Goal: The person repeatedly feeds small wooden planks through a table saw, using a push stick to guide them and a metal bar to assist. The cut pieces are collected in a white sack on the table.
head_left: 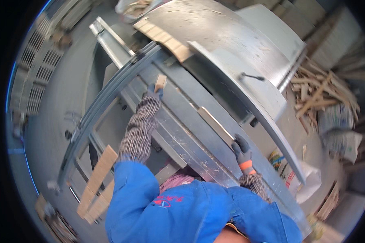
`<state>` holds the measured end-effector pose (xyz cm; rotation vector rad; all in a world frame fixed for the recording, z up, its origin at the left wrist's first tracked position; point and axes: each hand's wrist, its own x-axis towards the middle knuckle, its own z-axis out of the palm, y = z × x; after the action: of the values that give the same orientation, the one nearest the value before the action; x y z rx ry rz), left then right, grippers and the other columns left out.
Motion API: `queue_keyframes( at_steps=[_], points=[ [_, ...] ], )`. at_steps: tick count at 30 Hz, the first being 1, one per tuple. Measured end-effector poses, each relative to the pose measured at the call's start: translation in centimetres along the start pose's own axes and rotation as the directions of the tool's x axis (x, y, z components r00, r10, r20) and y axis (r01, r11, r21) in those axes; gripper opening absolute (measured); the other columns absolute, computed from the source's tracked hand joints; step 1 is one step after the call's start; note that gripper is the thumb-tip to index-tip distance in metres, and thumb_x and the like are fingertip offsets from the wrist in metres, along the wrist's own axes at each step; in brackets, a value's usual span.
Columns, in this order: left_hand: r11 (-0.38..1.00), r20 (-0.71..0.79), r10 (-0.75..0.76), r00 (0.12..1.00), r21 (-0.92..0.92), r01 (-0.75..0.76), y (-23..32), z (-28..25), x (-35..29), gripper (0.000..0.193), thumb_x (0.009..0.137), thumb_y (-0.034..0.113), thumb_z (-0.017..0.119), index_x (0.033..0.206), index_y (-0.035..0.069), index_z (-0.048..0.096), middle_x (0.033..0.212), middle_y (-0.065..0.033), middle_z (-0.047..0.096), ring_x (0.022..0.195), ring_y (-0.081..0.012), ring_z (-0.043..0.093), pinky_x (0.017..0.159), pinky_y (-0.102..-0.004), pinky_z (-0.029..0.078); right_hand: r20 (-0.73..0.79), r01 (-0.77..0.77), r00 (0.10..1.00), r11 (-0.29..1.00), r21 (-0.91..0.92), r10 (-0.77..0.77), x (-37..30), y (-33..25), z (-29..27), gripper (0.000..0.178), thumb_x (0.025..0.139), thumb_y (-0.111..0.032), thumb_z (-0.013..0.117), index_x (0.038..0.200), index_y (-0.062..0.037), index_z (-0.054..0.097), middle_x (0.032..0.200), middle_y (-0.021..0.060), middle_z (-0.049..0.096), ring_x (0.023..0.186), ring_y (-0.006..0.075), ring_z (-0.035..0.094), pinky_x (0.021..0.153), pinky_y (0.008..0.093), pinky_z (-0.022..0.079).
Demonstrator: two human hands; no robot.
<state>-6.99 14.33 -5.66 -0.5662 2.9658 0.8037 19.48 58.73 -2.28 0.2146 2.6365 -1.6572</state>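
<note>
My left hand, in a dark glove below a striped sleeve, reaches far over the grey metal table of what looks like a table saw. Its fingers are closed round a short pale wooden block. Nearer to me and to the right, my right hand wears a dark glove with an orange cuff. Its fingers are at the near end of a thin wooden strip lying along the table, and they look closed on it. Any saw blade is hard to make out.
A row of short wooden pieces lies at the table's far edge. A curved metal fence runs along the right. Wooden boards rest at the left. Scrap wood is heaped at the right, near white sacks.
</note>
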Motion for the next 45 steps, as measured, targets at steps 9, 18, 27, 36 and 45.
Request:
queue_keyframes(
  at_steps=[9,18,27,36,45],
  points=[
    [0.646,0.607,0.596,0.526,-0.752,0.135,9.0,11.7,-29.7,0.049,0.089,0.023,0.071,0.13,-0.001,0.059,0.108,-0.012,0.071,0.092,-0.0214,0.069,0.081,-0.0369,0.058,0.183,-0.374,0.876,0.389,0.842,0.445,-2.8,-1.8,2.2,0.048,0.093,-0.025,0.075,0.132,-0.002,0.06,0.116,0.0112,0.068,0.106,0.02,0.066,0.086,0.0337,0.056],
    [0.719,0.81,0.562,0.169,-0.579,0.384,20.7,12.6,-37.3,0.043,0.094,0.013,0.068,0.132,0.001,0.05,0.1,-0.0118,0.068,0.079,-0.0171,0.068,0.064,-0.0306,0.058,-0.156,-0.031,0.725,0.258,0.966,0.671,-13.4,6.6,-8.4,0.028,0.093,-0.027,0.074,0.109,-0.0041,0.067,0.099,0.0094,0.071,0.087,0.0199,0.069,0.073,0.0359,0.058],
    [0.718,0.806,0.376,0.457,-0.565,0.407,18.7,9.5,-32.1,0.028,0.091,0.005,0.069,0.116,0.008,0.056,0.081,-0.003,0.062,0.061,-0.0136,0.06,0.051,-0.028,0.05,-0.593,0.718,0.151,0.325,0.615,0.791,-23.0,14.4,-37.8,0.046,0.085,-0.052,0.079,0.104,-0.0133,0.062,0.085,0.0028,0.062,0.079,0.0188,0.063,0.069,0.0305,0.054],
    [0.852,-0.124,0.058,0.991,-0.512,-0.114,-8.2,-0.9,-27.5,0.056,0.084,0.016,0.08,0.133,0.0,0.057,0.117,-0.0158,0.067,0.107,-0.0269,0.066,0.097,-0.0382,0.052,-0.613,-0.169,0.763,0.979,0.118,0.205,-12.3,15.2,-10.8,0.052,0.093,-0.026,0.072,0.138,-0.005,0.059,0.129,0.0156,0.066,0.126,0.0329,0.058,0.107,0.05,0.046],
    [0.903,0.132,0.223,0.966,0.344,-0.256,-17.9,-3.7,-42.8,0.093,0.081,0.061,0.072,0.151,0.008,0.042,0.16,-0.0162,0.036,0.15,-0.0387,0.025,0.123,-0.0562,0.017,-0.024,0.264,0.895,0.572,-0.777,-0.445,-0.2,-0.4,4.9,0.082,0.078,-0.043,0.079,0.15,-0.0144,0.049,0.14,0.0154,0.058,0.127,0.0355,0.055,0.106,0.0484,0.042]
  ],
)
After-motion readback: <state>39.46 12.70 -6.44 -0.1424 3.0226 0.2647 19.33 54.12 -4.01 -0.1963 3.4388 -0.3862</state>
